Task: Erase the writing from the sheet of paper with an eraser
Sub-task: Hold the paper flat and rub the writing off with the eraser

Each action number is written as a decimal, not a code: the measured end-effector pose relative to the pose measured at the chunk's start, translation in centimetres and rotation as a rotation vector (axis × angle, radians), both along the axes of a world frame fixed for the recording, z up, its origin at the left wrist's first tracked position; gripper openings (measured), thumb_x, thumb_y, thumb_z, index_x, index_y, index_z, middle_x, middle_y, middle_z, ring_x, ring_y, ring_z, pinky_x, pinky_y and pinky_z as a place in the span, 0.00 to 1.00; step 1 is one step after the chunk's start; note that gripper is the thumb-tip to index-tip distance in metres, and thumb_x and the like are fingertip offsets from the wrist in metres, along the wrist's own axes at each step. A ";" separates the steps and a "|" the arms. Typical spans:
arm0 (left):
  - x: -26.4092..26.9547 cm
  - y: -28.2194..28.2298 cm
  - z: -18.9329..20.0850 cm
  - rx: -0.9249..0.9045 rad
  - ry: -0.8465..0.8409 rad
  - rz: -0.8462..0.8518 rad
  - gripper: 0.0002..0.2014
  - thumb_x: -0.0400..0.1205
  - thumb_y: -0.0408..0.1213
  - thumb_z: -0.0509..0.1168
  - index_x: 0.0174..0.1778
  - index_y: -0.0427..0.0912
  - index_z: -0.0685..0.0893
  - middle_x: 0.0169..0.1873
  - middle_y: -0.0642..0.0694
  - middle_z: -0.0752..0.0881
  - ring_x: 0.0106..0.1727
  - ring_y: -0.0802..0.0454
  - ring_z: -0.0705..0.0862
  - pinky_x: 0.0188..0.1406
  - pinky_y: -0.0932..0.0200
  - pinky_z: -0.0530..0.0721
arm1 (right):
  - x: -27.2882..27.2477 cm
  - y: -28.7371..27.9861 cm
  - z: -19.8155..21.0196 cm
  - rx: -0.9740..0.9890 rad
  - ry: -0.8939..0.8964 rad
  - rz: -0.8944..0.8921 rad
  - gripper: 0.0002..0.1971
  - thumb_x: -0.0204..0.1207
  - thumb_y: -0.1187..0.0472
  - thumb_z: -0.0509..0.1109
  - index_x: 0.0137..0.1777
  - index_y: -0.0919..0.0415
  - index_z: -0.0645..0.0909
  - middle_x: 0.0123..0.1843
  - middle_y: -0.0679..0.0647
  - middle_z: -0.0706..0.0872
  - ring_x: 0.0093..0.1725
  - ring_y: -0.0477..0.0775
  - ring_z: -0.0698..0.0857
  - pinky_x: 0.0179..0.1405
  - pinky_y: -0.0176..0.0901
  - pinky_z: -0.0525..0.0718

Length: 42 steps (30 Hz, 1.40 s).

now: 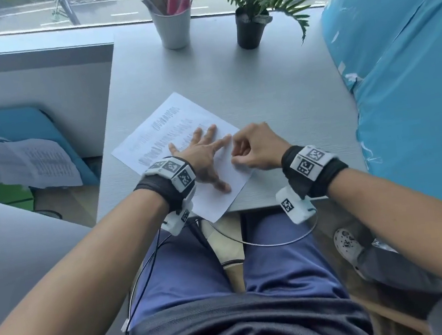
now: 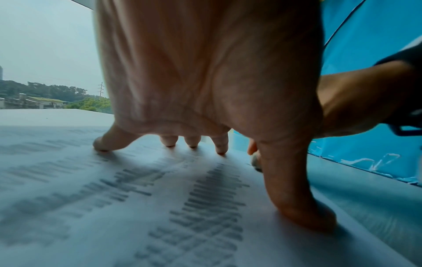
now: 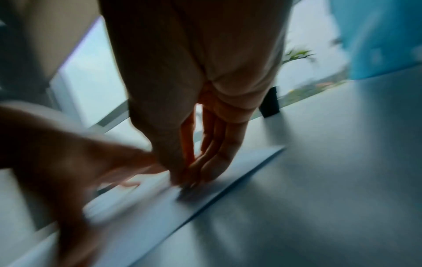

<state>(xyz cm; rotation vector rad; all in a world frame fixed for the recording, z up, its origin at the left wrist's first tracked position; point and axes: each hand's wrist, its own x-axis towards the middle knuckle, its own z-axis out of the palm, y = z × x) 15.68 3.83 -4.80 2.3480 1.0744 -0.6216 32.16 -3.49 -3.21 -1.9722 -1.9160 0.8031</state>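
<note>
Sitting at the smooth grey table [image 1: 273, 83], I have the thin white sheet of paper [image 1: 215, 198] lying skewed near its front edge, one corner hanging just over it. Several rows of dark writing [image 2: 205, 207] are still on it, so I judge the erasing far from finished. My left hand [image 1: 201, 155] lies flat with all 5 fingers spread, pressing the sheet down so the rubbing will not drag or crease it. My right hand [image 1: 254, 149] is curled, fingertips bunched together and touching the paper near its right edge; I judge they pinch the eraser [image 2: 256, 163], a small greyish, rounded nub in the left wrist view, blurred in the right wrist view
</note>
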 end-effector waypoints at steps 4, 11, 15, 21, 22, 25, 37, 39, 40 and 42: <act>0.0 -0.2 0.1 -0.013 -0.012 0.012 0.67 0.61 0.64 0.82 0.85 0.69 0.40 0.85 0.59 0.30 0.86 0.49 0.29 0.70 0.09 0.43 | 3.5 2.1 0.5 0.053 -0.059 -0.225 0.06 0.65 0.59 0.81 0.38 0.61 0.90 0.36 0.54 0.90 0.37 0.50 0.88 0.43 0.40 0.86; -0.6 0.3 -0.6 -0.005 -0.062 0.006 0.71 0.60 0.69 0.79 0.87 0.61 0.36 0.84 0.61 0.29 0.85 0.52 0.28 0.73 0.14 0.35 | -0.8 1.2 -0.5 0.008 0.049 -0.026 0.06 0.64 0.61 0.81 0.36 0.62 0.88 0.33 0.54 0.89 0.32 0.49 0.86 0.33 0.37 0.83; -1.0 0.6 -0.7 -0.002 -0.093 -0.001 0.73 0.58 0.71 0.79 0.87 0.57 0.34 0.85 0.60 0.30 0.85 0.53 0.29 0.73 0.15 0.33 | 2.4 3.5 0.1 0.084 -0.003 -0.225 0.08 0.63 0.61 0.80 0.42 0.59 0.89 0.33 0.52 0.88 0.31 0.44 0.84 0.38 0.33 0.84; -0.9 0.8 -1.2 0.020 -0.066 0.002 0.74 0.55 0.76 0.76 0.85 0.63 0.30 0.83 0.57 0.25 0.84 0.50 0.25 0.73 0.16 0.31 | -3.0 1.5 -0.1 0.004 -0.009 0.065 0.04 0.67 0.64 0.79 0.35 0.58 0.87 0.32 0.46 0.85 0.31 0.40 0.83 0.36 0.37 0.85; -1.0 0.8 -1.2 0.024 -0.066 -0.001 0.73 0.55 0.76 0.76 0.85 0.63 0.31 0.83 0.57 0.25 0.84 0.50 0.25 0.73 0.16 0.32 | -2.5 1.9 0.1 -0.010 -0.015 0.070 0.03 0.67 0.64 0.79 0.36 0.58 0.88 0.32 0.46 0.85 0.31 0.41 0.83 0.36 0.36 0.85; -1.1 0.9 -1.2 0.032 -0.075 -0.001 0.73 0.54 0.78 0.75 0.85 0.65 0.33 0.84 0.58 0.27 0.85 0.49 0.26 0.72 0.14 0.32 | 0.3 4.1 0.8 0.044 -0.076 -0.124 0.03 0.67 0.62 0.80 0.39 0.59 0.90 0.34 0.49 0.87 0.36 0.46 0.86 0.40 0.36 0.85; -1.0 0.7 -1.4 0.041 -0.070 0.016 0.74 0.53 0.79 0.74 0.85 0.65 0.31 0.84 0.58 0.26 0.84 0.48 0.25 0.71 0.14 0.30 | -0.9 4.2 0.7 0.082 -0.036 -0.148 0.02 0.65 0.62 0.78 0.36 0.60 0.90 0.35 0.52 0.90 0.35 0.49 0.87 0.38 0.38 0.86; -0.7 0.7 -1.3 0.047 -0.037 0.012 0.73 0.56 0.77 0.75 0.84 0.64 0.29 0.83 0.57 0.25 0.84 0.47 0.25 0.71 0.13 0.32 | -3.5 2.1 0.3 0.022 -0.014 0.031 0.01 0.65 0.65 0.77 0.35 0.60 0.88 0.35 0.52 0.90 0.34 0.48 0.87 0.38 0.41 0.88; -0.7 0.7 -1.2 0.050 -0.032 0.011 0.73 0.57 0.76 0.76 0.84 0.65 0.29 0.83 0.57 0.25 0.84 0.47 0.25 0.71 0.13 0.33 | -4.1 1.3 0.1 -0.013 0.021 0.096 0.02 0.65 0.65 0.78 0.35 0.60 0.87 0.34 0.52 0.89 0.33 0.48 0.86 0.37 0.40 0.87; -0.8 0.5 -1.2 0.044 -0.052 0.017 0.73 0.55 0.77 0.75 0.84 0.65 0.30 0.83 0.57 0.25 0.84 0.47 0.25 0.71 0.14 0.32 | -2.7 2.1 0.4 -0.034 0.043 0.063 0.02 0.65 0.63 0.80 0.36 0.60 0.89 0.33 0.53 0.89 0.31 0.47 0.84 0.33 0.38 0.83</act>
